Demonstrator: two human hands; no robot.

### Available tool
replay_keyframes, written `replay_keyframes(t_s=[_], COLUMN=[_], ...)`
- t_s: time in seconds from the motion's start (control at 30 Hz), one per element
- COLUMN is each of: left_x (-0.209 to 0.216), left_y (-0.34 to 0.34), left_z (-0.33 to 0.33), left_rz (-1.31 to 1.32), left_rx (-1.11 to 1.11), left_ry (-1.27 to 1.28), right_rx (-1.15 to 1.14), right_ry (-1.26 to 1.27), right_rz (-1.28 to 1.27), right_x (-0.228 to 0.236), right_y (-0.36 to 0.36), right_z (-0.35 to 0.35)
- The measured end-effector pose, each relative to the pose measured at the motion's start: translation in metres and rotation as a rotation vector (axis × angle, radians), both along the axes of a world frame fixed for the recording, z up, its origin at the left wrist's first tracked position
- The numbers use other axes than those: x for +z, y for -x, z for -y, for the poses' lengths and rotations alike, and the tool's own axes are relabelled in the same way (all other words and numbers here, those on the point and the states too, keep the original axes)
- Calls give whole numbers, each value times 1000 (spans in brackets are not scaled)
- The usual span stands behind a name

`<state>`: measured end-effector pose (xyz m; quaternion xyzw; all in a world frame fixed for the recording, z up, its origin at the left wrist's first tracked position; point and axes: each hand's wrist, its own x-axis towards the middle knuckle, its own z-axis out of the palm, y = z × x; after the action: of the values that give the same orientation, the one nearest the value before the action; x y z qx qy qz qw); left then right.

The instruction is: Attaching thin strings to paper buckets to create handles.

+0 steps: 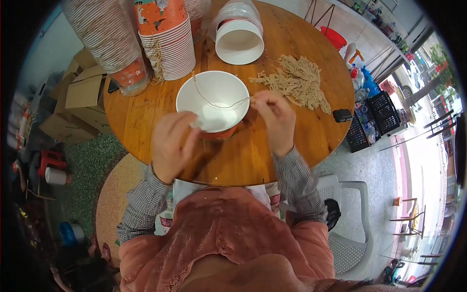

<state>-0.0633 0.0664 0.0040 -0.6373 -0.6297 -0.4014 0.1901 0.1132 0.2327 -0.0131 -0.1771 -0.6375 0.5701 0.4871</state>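
In front of me on the round table stands a paper bucket, white inside with an orange outside. A thin tan string hangs across its mouth from the far rim to the right. My right hand pinches the string's right end between thumb and fingertips, just beyond the bucket's right rim. At the near left rim is my left hand, its fingers curled and blurred by motion. Something small and pale shows by its fingertips, too smeared to name.
A pile of tan strings lies to the right, near a small black object. Tall stacks of paper buckets stand at the back left; a wrapped stack lies on its side. Cardboard boxes and a grey chair flank the table.
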Motion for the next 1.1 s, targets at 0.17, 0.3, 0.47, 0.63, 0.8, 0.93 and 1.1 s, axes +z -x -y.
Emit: replay_keyframes(t_s=[0.17, 0.3, 0.47, 0.63, 0.8, 0.93, 1.1], left_x=[-1, -10, -9, -7, -7, -7, 3], left_y=[-41, -43, -45, -48, -47, -48, -45], left_z=[-20, -34, -35, -37, -36, -37, -39], left_rz=[15, 2, -23, 4, 13, 25, 12], left_rx=[-84, -39, -14, -5, -6, -15, -46], left_ry=[82, 188, 215, 234, 266, 251, 321], right_rx=[11, -9, -105, -201, -250, -269, -327], right_ry=[56, 139, 157, 80, 10, 9, -89], right_rz=[-176, -125, -37, 0, -1, 12, 112], right_x=[-46, -60, -58, -62, -66, -65, -55], right_y=[-5, 1, 5, 11, 16, 18, 16], right_z=[47, 55, 56, 56, 55, 56, 58])
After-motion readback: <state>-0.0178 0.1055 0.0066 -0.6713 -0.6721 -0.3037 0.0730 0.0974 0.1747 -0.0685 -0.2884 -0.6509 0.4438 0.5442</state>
